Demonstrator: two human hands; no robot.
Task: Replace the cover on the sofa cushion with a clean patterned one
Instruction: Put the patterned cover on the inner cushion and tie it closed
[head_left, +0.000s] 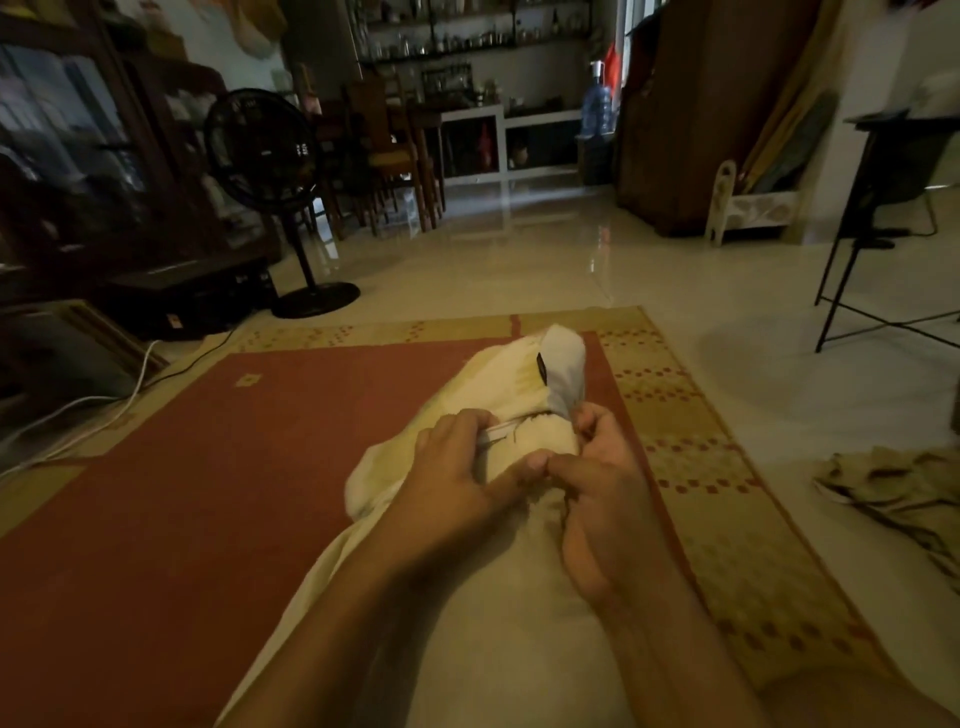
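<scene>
1. Here, a cream cushion cover (467, 384) was shown lying lengthwise on a red rug (208, 493). It was stretched from the lower edge of the view almost to the rug's far patterned border, toward the rug's right side.
2. At its far end a pale grey corner (563, 358) with a small black tab was seen poking up out of the cream cloth. Whether this was the cushion's inner pad could not be told.
3. The left hand (457, 478) was placed on the bunched cloth. Its fingers were curled over a white hem-like strip, which was gripped, and its thumb was stretched out to the right.
4. The right hand (608, 493) was set just beside it, with its fingers curled and the cloth pinched just below the grey corner. The two thumb tips were touching.
5. Both forearms were held over the near part of the cover.
6. A crumpled patterned cloth (893, 493) was seen on the pale tiled floor to the right, apart from the rug.
7. A black pedestal fan (260, 150) was seen standing beyond the rug's far left corner, and a white cable (104, 410) was trailed across the floor at the left.
8. A black-legged stand (852, 249) was placed at the right, and a blue water bottle (596, 106) was visible far back in the dim room.
</scene>
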